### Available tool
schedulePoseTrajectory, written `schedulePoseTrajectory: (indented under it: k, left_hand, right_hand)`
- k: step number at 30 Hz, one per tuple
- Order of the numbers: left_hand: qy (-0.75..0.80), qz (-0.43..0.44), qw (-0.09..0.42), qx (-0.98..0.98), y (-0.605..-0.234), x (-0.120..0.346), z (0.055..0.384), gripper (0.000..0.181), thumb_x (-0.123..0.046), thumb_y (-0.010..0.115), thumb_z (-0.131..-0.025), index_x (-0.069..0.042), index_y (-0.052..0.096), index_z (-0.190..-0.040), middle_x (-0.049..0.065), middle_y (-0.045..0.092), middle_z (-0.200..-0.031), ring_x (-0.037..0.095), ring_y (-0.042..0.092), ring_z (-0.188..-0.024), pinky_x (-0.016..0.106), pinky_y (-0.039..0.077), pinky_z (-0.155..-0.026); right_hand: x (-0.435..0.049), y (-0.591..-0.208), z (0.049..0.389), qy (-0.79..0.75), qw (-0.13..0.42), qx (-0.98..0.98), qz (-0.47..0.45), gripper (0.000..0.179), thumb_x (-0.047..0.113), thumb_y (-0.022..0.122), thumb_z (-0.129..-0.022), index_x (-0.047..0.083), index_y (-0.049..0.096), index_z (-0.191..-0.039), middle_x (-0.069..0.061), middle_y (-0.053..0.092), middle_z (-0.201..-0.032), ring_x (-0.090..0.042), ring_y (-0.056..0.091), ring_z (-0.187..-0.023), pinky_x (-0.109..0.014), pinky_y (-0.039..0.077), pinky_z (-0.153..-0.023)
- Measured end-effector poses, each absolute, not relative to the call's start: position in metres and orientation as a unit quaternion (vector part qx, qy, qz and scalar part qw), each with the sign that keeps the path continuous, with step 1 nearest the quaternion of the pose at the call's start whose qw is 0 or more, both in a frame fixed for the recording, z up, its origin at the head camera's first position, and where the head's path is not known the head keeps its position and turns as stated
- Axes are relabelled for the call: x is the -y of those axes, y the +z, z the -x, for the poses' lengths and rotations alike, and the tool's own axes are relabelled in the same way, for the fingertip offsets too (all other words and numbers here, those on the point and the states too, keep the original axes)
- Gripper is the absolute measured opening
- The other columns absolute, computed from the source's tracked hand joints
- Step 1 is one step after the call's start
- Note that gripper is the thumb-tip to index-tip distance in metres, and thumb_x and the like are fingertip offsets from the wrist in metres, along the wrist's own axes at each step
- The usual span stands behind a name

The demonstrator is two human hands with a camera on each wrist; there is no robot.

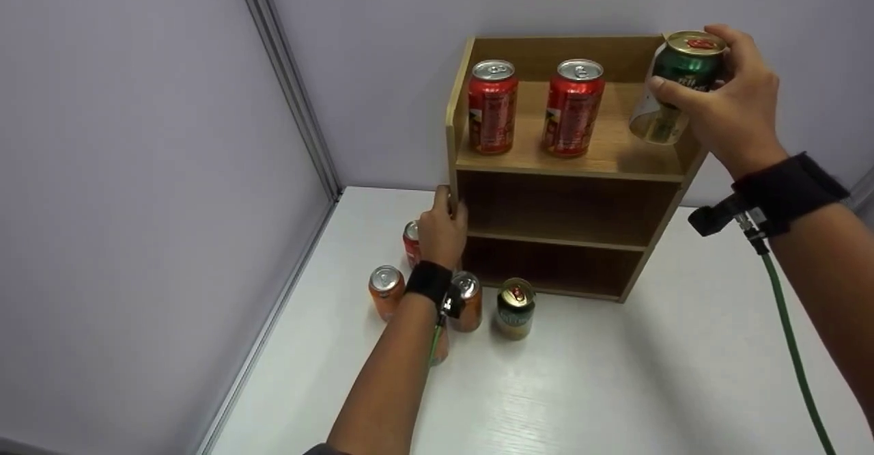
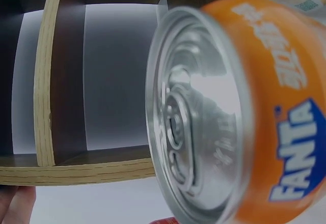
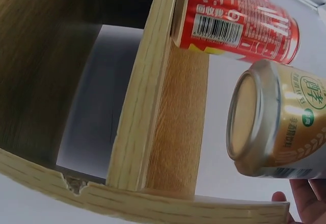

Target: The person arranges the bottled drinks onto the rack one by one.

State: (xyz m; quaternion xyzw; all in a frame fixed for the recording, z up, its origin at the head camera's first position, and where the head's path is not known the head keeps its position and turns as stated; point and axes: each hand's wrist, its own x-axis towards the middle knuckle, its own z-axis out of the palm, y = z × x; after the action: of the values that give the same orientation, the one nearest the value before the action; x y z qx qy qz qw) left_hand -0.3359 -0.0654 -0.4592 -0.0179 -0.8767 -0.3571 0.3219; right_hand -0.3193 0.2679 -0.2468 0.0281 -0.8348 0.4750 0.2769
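Note:
My right hand grips a green and gold can, thumb at its front and fingers round its far side. The can is held tilted over the right end of the wooden shelf's top level; the right wrist view shows its base apart from the board. Two red cans stand upright on that level, at its left and middle. Low on the shelf, my left hand holds the left side panel, fingers outside and thumb at the front edge.
Around my left forearm stand several orange cans, one a Fanta can close to the left wrist camera. A red can is partly behind the left hand. Another green and gold can stands before the shelf on the white table.

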Motion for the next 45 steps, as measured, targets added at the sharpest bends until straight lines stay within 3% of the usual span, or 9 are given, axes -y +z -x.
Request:
schedulePoseTrajectory:
  k: [11,32,45]
  left_hand:
    - [-0.362,0.02,0.321,0.875,-0.459,0.062,0.335,0.021,-0.021,0.064,-0.102,-0.007,0.06,-0.117,0.019,0.077,-0.082,0.037,0.077,-0.074,0.049,0.058,-0.064]
    - [-0.367,0.02,0.313,0.876,-0.459,0.064,0.333,0.023,-0.022,0.064,-0.104,-0.006,0.06,-0.12,0.02,0.077,-0.083,0.037,0.077,-0.076,0.05,0.059,-0.067]
    - [-0.365,0.01,0.308,0.878,-0.456,0.063,0.332,0.022,-0.023,0.064,-0.103,-0.008,0.061,-0.119,0.02,0.077,-0.083,0.039,0.077,-0.078,0.051,0.059,-0.067]
  right_hand:
    - [-0.273,-0.248,0.333,0.48,0.249,0.841,-0.019,0.085,0.035,0.087,-0.086,0.025,0.042,-0.158,-0.011,0.057,-0.153,-0.015,0.061,-0.128,-0.028,0.051,-0.111]
    - [-0.272,-0.25,0.337,0.391,0.2,0.898,-0.005,0.088,0.053,0.079,-0.089,0.021,0.038,-0.159,-0.019,0.052,-0.157,-0.029,0.055,-0.139,-0.04,0.046,-0.119]
    - [-0.273,-0.251,0.335,0.384,0.189,0.904,-0.002,0.09,0.053,0.077,-0.09,0.021,0.034,-0.162,-0.021,0.048,-0.16,-0.035,0.053,-0.144,-0.047,0.044,-0.121]
